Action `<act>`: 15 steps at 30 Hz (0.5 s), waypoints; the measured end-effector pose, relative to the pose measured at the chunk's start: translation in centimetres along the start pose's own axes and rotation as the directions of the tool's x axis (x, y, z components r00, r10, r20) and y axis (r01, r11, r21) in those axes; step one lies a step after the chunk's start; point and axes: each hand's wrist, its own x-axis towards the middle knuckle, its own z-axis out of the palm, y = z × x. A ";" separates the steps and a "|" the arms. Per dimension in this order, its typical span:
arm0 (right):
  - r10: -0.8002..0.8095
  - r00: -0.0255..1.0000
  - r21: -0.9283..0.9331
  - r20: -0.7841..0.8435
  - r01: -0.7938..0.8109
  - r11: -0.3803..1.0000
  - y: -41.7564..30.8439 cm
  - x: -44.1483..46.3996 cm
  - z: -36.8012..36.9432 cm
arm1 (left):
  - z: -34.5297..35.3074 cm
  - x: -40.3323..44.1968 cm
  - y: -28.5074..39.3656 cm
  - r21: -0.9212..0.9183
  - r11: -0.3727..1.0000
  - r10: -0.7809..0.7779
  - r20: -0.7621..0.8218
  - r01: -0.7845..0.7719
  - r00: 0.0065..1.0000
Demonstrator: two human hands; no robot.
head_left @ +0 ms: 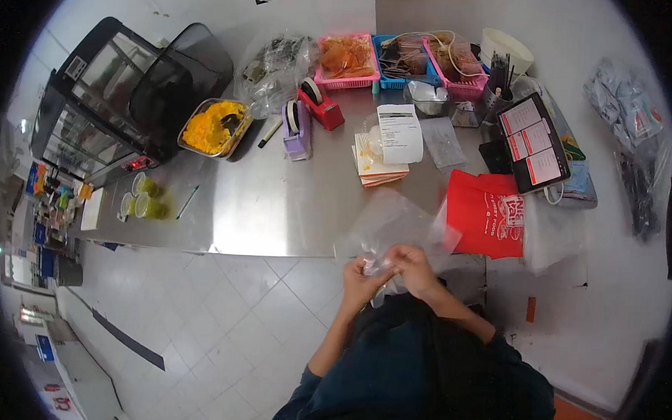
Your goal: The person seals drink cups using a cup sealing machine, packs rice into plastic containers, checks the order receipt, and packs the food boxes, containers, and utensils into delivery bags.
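Observation:
At the front edge of the steel table, both hands pinch a clear plastic bag (393,221). My left hand (361,283) is closed on the bag's near edge, and my right hand (414,268) grips it close beside, fingers bent together. The far part of the bag spreads over the tabletop and is see-through. Just right of it lies a red printed bag (469,213). Beyond the plastic, a white printed receipt (401,134) rests by a stack of paper sleeves (374,170). Exactly how the fingertips hold the film is hard to make out.
Purple (297,140) and red tape dispensers (326,113) stand behind a steel table (254,214). A tray of yellow food (214,130), cups of green liquid (149,207) and a glass display case (106,106) occupy the left. A tablet (532,143) leans at right; colored baskets (348,78) line the back.

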 end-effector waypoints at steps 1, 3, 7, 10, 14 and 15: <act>0.160 0.987 0.373 0.021 -0.157 0.914 -0.2 0.0 -0.7 | -1.6 0.3 1.4 0.142 0.989 -0.053 0.085 0.041 0.995; 0.098 0.993 0.608 0.071 -0.121 0.785 -2.5 -0.2 -1.0 | -5.2 2.4 2.7 -0.005 0.998 -0.067 -0.165 0.067 0.984; -0.037 0.976 0.276 -0.216 0.097 0.956 -6.0 0.4 -0.5 | -5.3 4.9 -0.5 -0.597 0.797 -0.081 -0.266 -0.098 0.961; -0.361 0.891 -0.567 -0.276 0.153 0.809 -0.6 4.3 -5.6 | -2.3 4.5 0.4 -0.786 0.583 -0.286 0.039 0.206 0.957; -0.208 0.796 -0.080 -0.568 0.199 0.977 1.3 9.0 -12.7 | 4.3 1.1 -1.7 -0.632 0.710 0.039 0.475 0.311 0.879; -0.095 0.823 0.206 -0.560 0.250 0.946 0.6 9.6 -14.7 | 4.4 1.0 -1.0 -0.514 0.824 0.035 0.466 0.239 0.884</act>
